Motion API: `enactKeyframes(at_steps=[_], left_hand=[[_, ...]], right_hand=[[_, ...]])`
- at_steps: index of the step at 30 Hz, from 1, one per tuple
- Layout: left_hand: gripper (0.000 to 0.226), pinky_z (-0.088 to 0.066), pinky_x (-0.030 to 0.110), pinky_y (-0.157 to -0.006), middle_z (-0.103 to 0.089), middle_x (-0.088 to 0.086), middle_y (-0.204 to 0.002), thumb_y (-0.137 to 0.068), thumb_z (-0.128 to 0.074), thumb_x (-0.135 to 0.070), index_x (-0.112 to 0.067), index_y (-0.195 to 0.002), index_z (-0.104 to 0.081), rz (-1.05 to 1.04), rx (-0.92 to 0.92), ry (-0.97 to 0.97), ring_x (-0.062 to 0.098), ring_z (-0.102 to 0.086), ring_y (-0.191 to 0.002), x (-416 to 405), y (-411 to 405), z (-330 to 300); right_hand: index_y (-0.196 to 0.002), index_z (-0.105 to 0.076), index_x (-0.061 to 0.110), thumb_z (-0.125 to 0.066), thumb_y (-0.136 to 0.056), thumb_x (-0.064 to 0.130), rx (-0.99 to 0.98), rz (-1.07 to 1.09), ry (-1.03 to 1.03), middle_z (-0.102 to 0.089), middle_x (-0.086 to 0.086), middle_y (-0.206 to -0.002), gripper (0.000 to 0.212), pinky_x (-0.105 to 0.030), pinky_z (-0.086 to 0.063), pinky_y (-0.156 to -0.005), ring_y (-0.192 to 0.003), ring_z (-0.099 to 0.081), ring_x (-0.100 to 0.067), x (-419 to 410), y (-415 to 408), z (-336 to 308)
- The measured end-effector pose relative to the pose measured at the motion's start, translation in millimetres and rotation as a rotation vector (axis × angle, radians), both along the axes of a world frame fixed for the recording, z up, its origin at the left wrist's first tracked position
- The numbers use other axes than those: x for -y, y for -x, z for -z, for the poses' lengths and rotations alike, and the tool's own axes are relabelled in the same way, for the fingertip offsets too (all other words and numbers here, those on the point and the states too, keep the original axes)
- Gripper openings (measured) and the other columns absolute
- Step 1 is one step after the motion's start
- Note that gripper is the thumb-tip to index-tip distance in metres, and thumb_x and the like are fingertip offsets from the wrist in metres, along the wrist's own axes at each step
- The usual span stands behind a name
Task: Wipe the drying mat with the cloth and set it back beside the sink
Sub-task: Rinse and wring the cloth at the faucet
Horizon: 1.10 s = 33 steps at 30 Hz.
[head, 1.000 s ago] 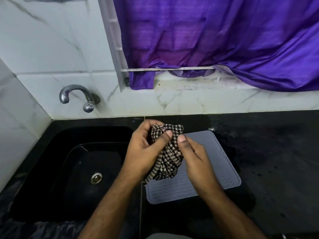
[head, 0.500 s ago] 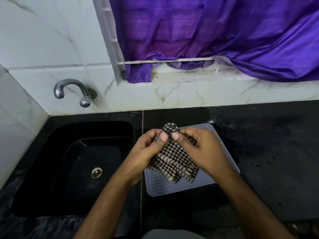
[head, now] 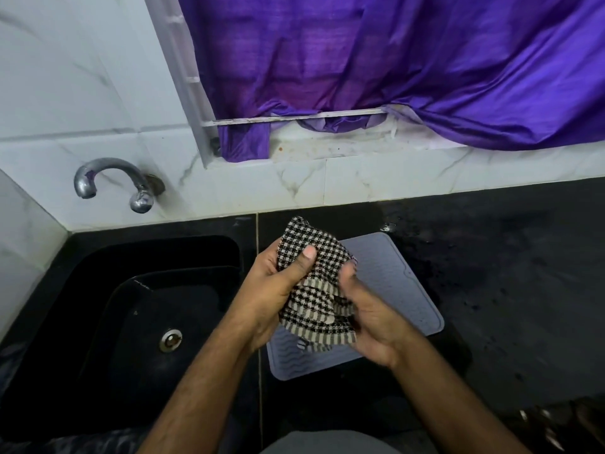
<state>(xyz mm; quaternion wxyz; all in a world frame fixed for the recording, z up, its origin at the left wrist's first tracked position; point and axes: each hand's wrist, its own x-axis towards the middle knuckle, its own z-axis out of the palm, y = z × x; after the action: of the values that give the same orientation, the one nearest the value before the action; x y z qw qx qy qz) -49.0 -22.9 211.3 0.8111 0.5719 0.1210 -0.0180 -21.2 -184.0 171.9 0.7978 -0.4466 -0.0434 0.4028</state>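
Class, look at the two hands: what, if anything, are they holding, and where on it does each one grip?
Both hold the checked cloth. The left hand grips its upper bunched part, thumb pressed on top; the right hand grips its lower right side.

The black stone table (head: 491, 290) runs along the white tiled wall, its top speckled with wet marks. A black sink (head: 114, 290) is sunk into its left part. Just right of the sink, a grey ribbed mat (head: 402, 290) lies flat on the table.
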Motion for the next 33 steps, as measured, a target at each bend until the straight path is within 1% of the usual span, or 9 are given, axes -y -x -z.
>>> enactKeyframes(at_steps=[6,10,16,18,20,22,25,28,33], left_hand=[[0.022,-0.059,0.034,-0.08,-0.075,0.006,-0.11,-0.098,-0.057,-0.008,-0.017,-0.113,-0.069,0.12,0.079,-0.152,0.02,-0.072,-0.099,-24.1,1.9,-6.1],[0.014,-0.055,0.024,-0.054,-0.07,0.007,-0.101,-0.086,-0.073,-0.012,-0.019,-0.097,-0.078,0.2,0.273,-0.04,0.016,-0.066,-0.079,-34.3,2.4,-9.3],[0.06,-0.05,0.047,-0.101,-0.059,0.025,-0.131,-0.082,-0.053,-0.036,0.004,-0.125,-0.065,0.334,0.303,0.284,0.038,-0.056,-0.122,-39.5,-1.8,-0.8],[0.072,-0.052,0.046,-0.1,-0.06,0.025,-0.134,-0.092,-0.042,-0.056,-0.001,-0.134,-0.061,0.307,0.177,0.163,0.038,-0.058,-0.124,-33.6,-1.3,1.4],[0.07,-0.055,0.039,-0.096,-0.069,0.016,-0.126,-0.086,-0.058,-0.07,-0.013,-0.125,-0.07,0.354,0.123,-0.082,0.03,-0.065,-0.118,-27.5,-1.1,3.5],[0.051,-0.055,0.038,-0.098,-0.073,0.011,-0.119,-0.083,-0.076,-0.052,-0.015,-0.118,-0.074,0.444,0.131,-0.281,0.027,-0.068,-0.113,-23.0,-2.7,5.3],[0.032,-0.053,0.044,-0.1,-0.072,0.022,-0.115,-0.09,-0.072,-0.019,-0.001,-0.117,-0.07,0.431,0.138,-0.327,0.032,-0.069,-0.105,-20.7,-5.8,6.4],[0.029,-0.055,0.039,-0.088,-0.071,0.027,-0.108,-0.091,-0.073,-0.016,0.006,-0.109,-0.069,0.283,0.152,-0.248,0.03,-0.068,-0.094,-18.6,-7.3,10.8],[0.029,-0.057,0.042,-0.088,-0.074,0.021,-0.107,-0.09,-0.073,-0.024,-0.001,-0.107,-0.071,-0.116,0.09,-0.107,0.032,-0.07,-0.094,8.9,-14.8,25.9]], right_hand=[[-0.128,-0.06,0.014,-0.067,-0.094,0.016,0.41,0.014,0.349,-0.073,-0.005,-0.119,0.035,-0.038,-0.059,-0.079,-0.11,-0.07,-0.024,23.5,-22.0,-35.5],[-0.125,-0.066,0.01,-0.064,-0.089,-0.007,0.723,0.012,0.242,-0.072,-0.009,-0.12,0.04,-0.037,-0.057,-0.094,-0.115,-0.067,-0.026,38.5,-26.5,-64.3],[-0.101,-0.076,0.0,-0.068,-0.084,-0.015,1.178,0.064,0.233,-0.07,-0.014,-0.115,0.023,-0.04,-0.054,-0.097,-0.113,-0.066,-0.026,40.4,-33.5,-69.0],[-0.095,-0.078,0.0,-0.064,-0.08,-0.028,1.253,0.003,0.259,-0.069,-0.012,-0.117,0.035,-0.039,-0.053,-0.098,-0.115,-0.065,-0.025,44.1,-37.4,-67.1],[-0.091,-0.079,0.005,-0.054,-0.076,-0.036,1.318,-0.077,0.31,-0.069,-0.007,-0.117,0.051,-0.041,-0.053,-0.098,-0.116,-0.065,-0.023,46.1,-40.5,-66.3],[-0.088,-0.08,0.013,-0.047,-0.073,-0.033,1.392,-0.112,0.381,-0.068,-0.002,-0.118,0.059,-0.041,-0.054,-0.095,-0.117,-0.064,-0.021,47.8,-43.1,-66.2],[-0.094,-0.079,0.012,-0.044,-0.073,-0.03,1.384,-0.096,0.427,-0.066,-0.002,-0.121,0.059,-0.038,-0.054,-0.097,-0.122,-0.06,-0.02,53.9,-44.2,-65.1],[-0.126,-0.067,0.012,-0.055,-0.087,-0.023,1.172,0.066,0.429,-0.066,-0.003,-0.125,0.054,-0.03,-0.051,-0.1,-0.12,-0.062,-0.015,58.9,-47.0,-59.5],[-0.123,-0.065,0.025,-0.052,-0.101,0.044,0.759,0.461,0.851,-0.071,0.004,-0.112,0.031,-0.035,-0.056,-0.088,-0.104,-0.068,-0.016,54.9,-43.7,-16.0]])
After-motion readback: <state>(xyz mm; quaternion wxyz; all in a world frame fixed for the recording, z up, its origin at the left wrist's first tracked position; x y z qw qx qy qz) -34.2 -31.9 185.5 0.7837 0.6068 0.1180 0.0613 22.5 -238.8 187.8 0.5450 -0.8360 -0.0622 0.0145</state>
